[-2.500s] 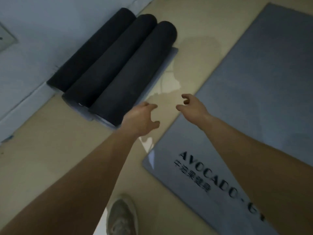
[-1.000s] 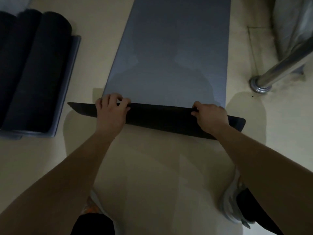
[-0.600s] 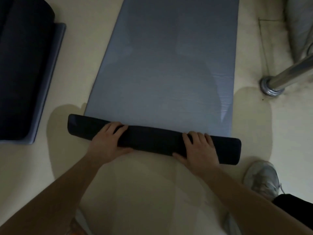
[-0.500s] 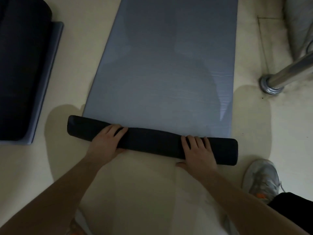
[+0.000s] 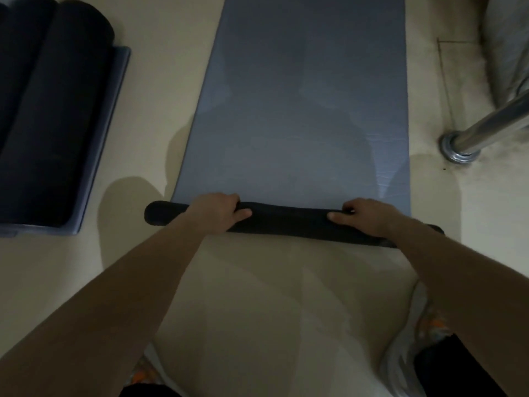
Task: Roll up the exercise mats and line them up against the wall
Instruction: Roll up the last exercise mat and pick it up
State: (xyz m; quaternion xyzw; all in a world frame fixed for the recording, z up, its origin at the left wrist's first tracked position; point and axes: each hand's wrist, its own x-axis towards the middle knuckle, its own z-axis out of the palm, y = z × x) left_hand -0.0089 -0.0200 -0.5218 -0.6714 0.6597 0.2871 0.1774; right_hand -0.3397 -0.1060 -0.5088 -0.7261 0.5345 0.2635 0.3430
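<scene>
A grey-blue exercise mat (image 5: 303,104) lies flat on the beige floor, running away from me. Its near end is wound into a thin dark roll (image 5: 289,222) lying crosswise. My left hand (image 5: 217,210) grips the roll near its left end, fingers curled over the top. My right hand (image 5: 369,216) grips it near the right end, and my forearm hides the roll's right tip. Several dark rolled mats (image 5: 48,116) lie side by side at the far left on a flat blue mat (image 5: 111,110).
A shiny metal pole (image 5: 486,124) with a round base stands on the floor at the right, close to the mat's edge. Grey fabric (image 5: 509,44) fills the top right corner. My shoes (image 5: 406,353) are at the bottom of the view.
My hands left the rolled mats by the wall, took the flat mat's near edge and folded it over. The roll has since moved forward and both hands now curl over it.
</scene>
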